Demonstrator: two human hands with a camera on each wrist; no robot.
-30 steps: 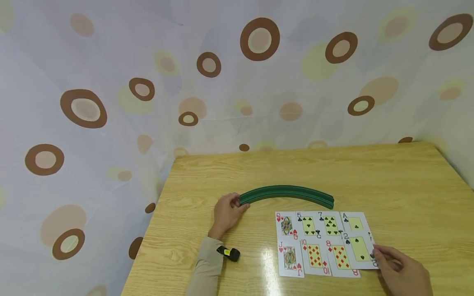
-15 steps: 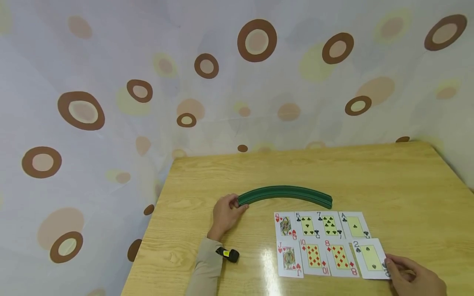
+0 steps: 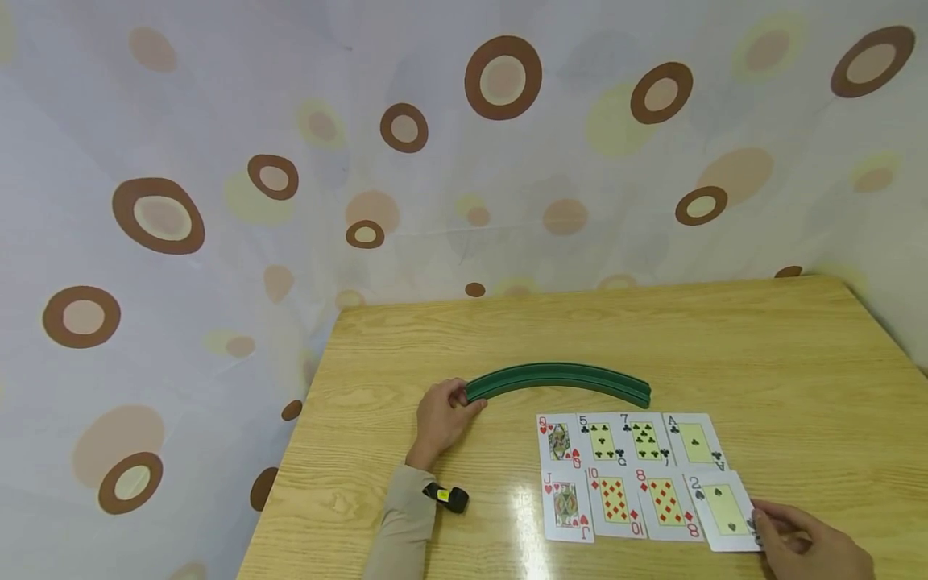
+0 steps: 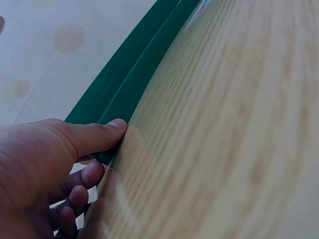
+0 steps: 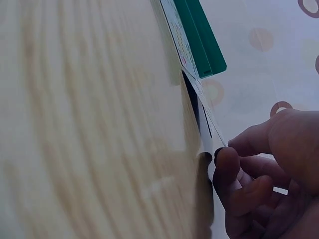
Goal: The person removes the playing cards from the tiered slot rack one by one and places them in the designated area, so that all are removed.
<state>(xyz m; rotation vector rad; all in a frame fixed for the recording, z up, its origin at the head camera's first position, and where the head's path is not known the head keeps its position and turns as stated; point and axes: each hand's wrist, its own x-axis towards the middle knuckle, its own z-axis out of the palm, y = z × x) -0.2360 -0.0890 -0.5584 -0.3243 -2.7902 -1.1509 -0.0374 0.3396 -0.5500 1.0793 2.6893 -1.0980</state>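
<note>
My left hand (image 3: 440,419) pinches the left end of a curved green playing card holder (image 3: 558,374), thumb on its front, as the left wrist view also shows (image 4: 134,74). With thumb and fingers my right hand (image 3: 812,541) pinches the right edge of the two of spades (image 3: 727,509). That card slants at the near right; in the right wrist view its held edge is raised off the table. Beside it are the eight of diamonds (image 3: 668,503), ten of diamonds (image 3: 615,501) and jack of hearts (image 3: 567,507). The ace of clubs (image 3: 694,441) lies just behind it.
The back row also has the queen of hearts (image 3: 558,443), five of clubs (image 3: 601,441) and seven of clubs (image 3: 644,441). All lie face up on the wooden table (image 3: 406,346). A patterned cloth (image 3: 435,177) hangs behind the table.
The two of spades has moved right and nearer in my right hand, off the ace, then slightly back left, tilting more. My left hand and the card holder stay put.
</note>
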